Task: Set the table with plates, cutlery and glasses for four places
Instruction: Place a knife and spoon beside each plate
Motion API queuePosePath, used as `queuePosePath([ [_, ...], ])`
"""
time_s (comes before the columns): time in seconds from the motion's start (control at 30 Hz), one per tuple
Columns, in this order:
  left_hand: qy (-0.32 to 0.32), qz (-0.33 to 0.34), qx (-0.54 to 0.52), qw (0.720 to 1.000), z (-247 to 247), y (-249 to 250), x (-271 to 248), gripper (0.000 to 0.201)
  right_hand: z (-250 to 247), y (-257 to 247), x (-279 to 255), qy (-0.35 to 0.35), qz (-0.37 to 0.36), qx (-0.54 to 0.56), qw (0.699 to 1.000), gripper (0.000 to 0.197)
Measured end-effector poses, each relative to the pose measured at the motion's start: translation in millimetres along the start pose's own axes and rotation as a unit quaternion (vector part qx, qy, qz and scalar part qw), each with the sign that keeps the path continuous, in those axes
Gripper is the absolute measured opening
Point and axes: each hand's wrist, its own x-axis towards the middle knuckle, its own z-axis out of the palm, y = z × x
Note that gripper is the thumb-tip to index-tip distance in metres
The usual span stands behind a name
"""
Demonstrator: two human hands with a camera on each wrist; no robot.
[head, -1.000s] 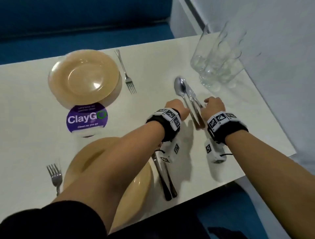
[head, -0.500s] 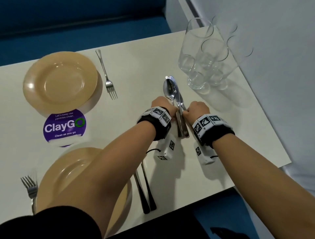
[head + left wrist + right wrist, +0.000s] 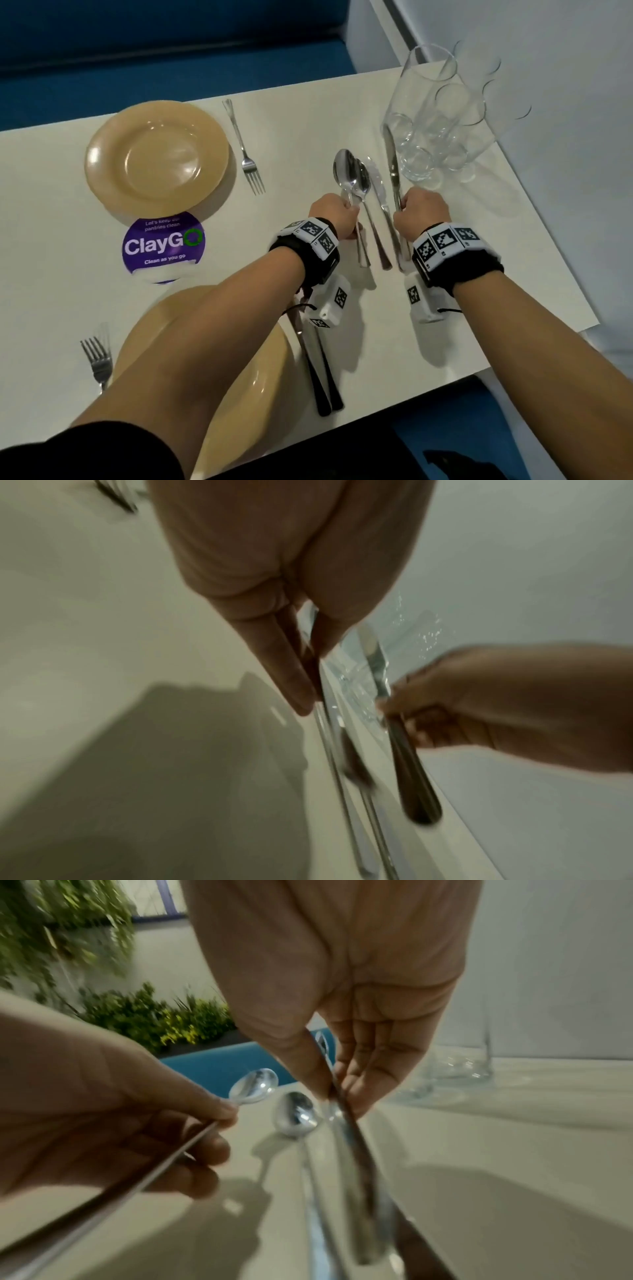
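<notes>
My left hand (image 3: 337,214) pinches the handle of one spoon (image 3: 343,170), its bowl pointing away from me. My right hand (image 3: 416,212) grips a table knife (image 3: 391,157) by the handle, close to the glasses (image 3: 435,120). Between the hands a second spoon (image 3: 363,180) and a second knife (image 3: 378,186) lie on the white table (image 3: 308,113). In the right wrist view the right hand's fingers (image 3: 369,1069) close on the knife (image 3: 349,1123), and the held spoon (image 3: 254,1087) is raised above the lying spoon (image 3: 297,1118).
A tan plate (image 3: 156,157) with a fork (image 3: 245,150) sits at the far left. The near plate (image 3: 267,363), partly under my left arm, has a fork (image 3: 97,356) on its left and dark-handled cutlery (image 3: 322,370) on its right. A purple ClayGo sticker (image 3: 164,245) lies between the plates.
The hands were together over the cutlery pile. They have moved apart, the left taking one spoon and the right one knife; one spoon and one knife stay on the table.
</notes>
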Motion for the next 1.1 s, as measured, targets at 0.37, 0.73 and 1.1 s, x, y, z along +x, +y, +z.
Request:
queuePosePath([
  [0.37, 0.126, 0.016, -0.155, 0.98, -149, -71, -69, 0.029, 29, -195, -77, -0.134, -0.065, 0.45, 0.88, 0.022],
  [0.73, 0.187, 0.037, 0.024, 0.981, -355, -205, -130, 0.018, 104, -371, -156, 0.004, -0.432, -0.02, 0.902, 0.027],
  [1.1, 0.22, -0.013, -0.272, 0.937, -435, -248, -120, 0.022, 118, -444, -141, 0.009, -0.344, -0.109, 0.932, 0.024],
])
